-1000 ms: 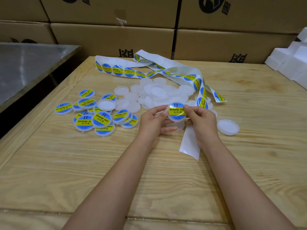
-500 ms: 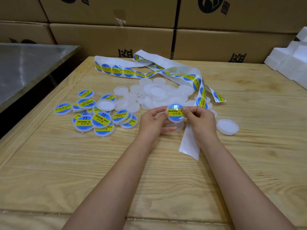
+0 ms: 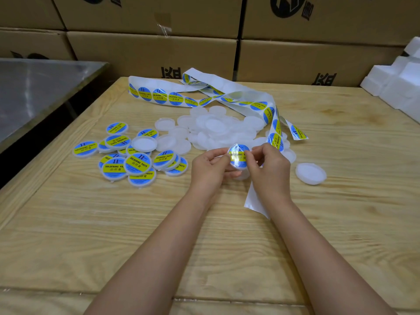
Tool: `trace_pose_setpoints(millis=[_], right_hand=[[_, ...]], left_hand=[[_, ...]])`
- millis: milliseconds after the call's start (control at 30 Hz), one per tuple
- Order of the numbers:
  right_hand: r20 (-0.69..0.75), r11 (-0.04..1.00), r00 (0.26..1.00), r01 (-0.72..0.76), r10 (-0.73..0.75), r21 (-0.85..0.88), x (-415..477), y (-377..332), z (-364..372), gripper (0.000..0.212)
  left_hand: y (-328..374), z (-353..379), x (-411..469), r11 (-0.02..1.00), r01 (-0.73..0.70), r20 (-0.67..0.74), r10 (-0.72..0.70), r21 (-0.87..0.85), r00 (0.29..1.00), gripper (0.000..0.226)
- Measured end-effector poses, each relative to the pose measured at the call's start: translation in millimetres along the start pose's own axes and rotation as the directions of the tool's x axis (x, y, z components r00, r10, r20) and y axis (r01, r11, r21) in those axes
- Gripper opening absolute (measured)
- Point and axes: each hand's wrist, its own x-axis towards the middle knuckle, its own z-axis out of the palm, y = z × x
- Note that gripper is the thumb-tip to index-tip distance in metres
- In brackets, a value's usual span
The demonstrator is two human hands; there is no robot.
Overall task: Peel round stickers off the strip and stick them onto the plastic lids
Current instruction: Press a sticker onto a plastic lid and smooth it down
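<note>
Between both hands sits a translucent plastic lid with a blue and yellow round sticker (image 3: pixel 238 155) on its face. My left hand (image 3: pixel 210 168) grips the lid's left edge. My right hand (image 3: pixel 269 169) pinches its right edge, thumb on the sticker. The white sticker strip (image 3: pixel 270 114) loops across the far table, runs down under my right hand, and its bare end (image 3: pixel 253 201) lies by my right wrist. A heap of bare lids (image 3: pixel 216 130) lies just beyond my hands. Several stickered lids (image 3: pixel 138 162) are piled to the left.
One bare lid (image 3: pixel 311 173) lies alone right of my hands. The wooden table (image 3: pixel 113 223) ends at a metal surface (image 3: pixel 34 87) on the left. Cardboard boxes (image 3: pixel 154 51) wall the back. White foam blocks (image 3: pixel 402 83) sit far right.
The lid in my hands has shifted slightly and my right thumb now presses across the sticker's right side, covering part of its text. Arms barely moved.
</note>
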Motion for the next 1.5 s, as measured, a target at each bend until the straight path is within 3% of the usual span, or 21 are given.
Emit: trace_pose_setpoints(millis=[233,433,533,567,600,767,1000,1300,1500], right_hand=[[-0.044,0.968,0.991,0.115,-0.128,-0.222,-1.6,-1.8,-1.3,0.019],[-0.134,0.967,0.972,0.165,-0.192,-0.193,-4.3,-6.0,-0.8,0.012],[-0.04,0.994,0.999,0.018,-0.022,-0.103,-3.8,-7.0,-0.4,0.064],[-0.028,0.997,0.999,-0.029,0.027,-0.076,-4.2,-6.8,0.2,0.071],[-0.039,0.997,0.997,-0.062,0.061,-0.039,-4.8,-6.5,0.9,0.067],[-0.134,0.98,0.976,-0.155,0.172,0.128,-5.1,-5.6,3.3,0.007],[-0.122,0.933,0.936,-0.306,0.331,0.19,-1.5,-2.7,5.6,0.031],[0.129,0.898,0.966,-0.258,0.226,0.358,-0.6,-2.1,6.3,0.036],[0.183,0.912,0.98,-0.148,0.082,0.381,3.8,-1.4,0.5,0.035]], left_hand=[[0.4,2.7,-2.3,1.0,-0.011,-0.011,0.011,-0.013,1.0,0.013],[0.5,3.5,-3.6,0.999,-0.01,-0.011,0.01,-0.044,1.0,0.013],[0.7,1.8,-3.6,0.998,0.0,0.004,0.001,-0.065,1.0,0.014],[1.1,1.2,-3.8,0.997,0.003,0.015,-0.002,-0.071,1.0,0.015],[1.5,1.0,-4.0,0.997,0.006,0.029,-0.004,-0.074,1.0,0.015],[2.5,1.1,-7.1,0.999,-0.002,0.122,0.008,-0.051,0.993,0.012],[0.8,2.1,-9.6,0.999,-0.049,0.163,0.048,0.004,0.986,0.017],[3.6,-1.4,-6.2,0.99,-0.039,0.127,0.057,-0.137,0.99,0.016],[6.7,-6.7,-1.0,0.974,0.03,0.091,-0.009,-0.224,0.996,0.014]])
